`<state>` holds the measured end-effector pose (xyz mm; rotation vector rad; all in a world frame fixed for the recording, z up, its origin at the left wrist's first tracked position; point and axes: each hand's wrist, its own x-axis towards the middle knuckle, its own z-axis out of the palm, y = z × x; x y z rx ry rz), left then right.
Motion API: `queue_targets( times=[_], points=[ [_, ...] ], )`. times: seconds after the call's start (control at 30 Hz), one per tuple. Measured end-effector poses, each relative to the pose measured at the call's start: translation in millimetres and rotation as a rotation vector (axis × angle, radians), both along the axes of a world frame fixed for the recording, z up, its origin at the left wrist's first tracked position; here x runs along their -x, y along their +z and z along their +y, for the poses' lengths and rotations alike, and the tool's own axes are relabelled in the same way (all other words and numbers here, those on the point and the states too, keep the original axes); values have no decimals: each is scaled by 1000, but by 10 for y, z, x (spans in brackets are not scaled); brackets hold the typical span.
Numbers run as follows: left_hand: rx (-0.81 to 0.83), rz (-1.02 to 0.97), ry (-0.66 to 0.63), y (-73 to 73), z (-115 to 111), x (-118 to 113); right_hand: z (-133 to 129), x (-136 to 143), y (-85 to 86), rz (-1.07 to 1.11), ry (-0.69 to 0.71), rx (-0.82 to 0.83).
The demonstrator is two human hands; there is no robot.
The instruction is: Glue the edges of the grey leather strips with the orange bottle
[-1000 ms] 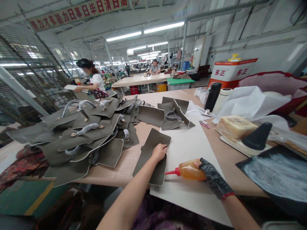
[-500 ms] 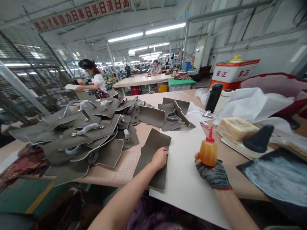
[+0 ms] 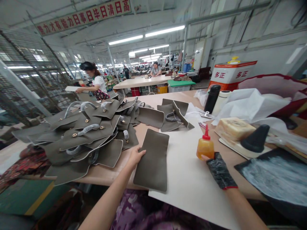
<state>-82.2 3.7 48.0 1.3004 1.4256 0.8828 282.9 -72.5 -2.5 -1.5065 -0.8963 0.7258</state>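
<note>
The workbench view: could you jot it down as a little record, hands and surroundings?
Left hand: bare, touching the left edge of a grey-brown panel
Right hand: dark glove with red cuff, touching an amber bottle
Bottle: upright, red nozzle pointing up
White sheet: lies partly under the panel
Left side: heap of grey-brown pieces, some with wrapped handles
Right side: pale block beside a black cone

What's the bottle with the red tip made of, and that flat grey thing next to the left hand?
The bottle is probably smooth, see-through plastic: amber liquid shows through. Its red tip looks like plastic too, evenly coloured. The flat grey panel could be leather or imitation leather, with a dull, even face and pale edges.
</note>
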Motion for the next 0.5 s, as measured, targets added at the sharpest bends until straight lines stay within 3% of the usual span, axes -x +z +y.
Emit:
queue_targets(
  times=[0.13, 0.23, 0.3, 0.4, 0.5],
  points=[
    [1, -327, 118, 183, -205, -67, -98, -44, -125, -391, -103, 215],
    [-20, -524, 174, 404, -416, -77, -285, -102, -220, -753, -78, 382],
    [-26, -606, 212, 540, -576, -67, -430, -141, -254, -951, -41, 387],
    [-26, -695, 245, 690, -818, -68, -602, -81, -211, -922, -123, 233],
    [-27, -739, 276, 779, -1040, -117, -678, 296, 0, -545, -228, 73]
  ],
)
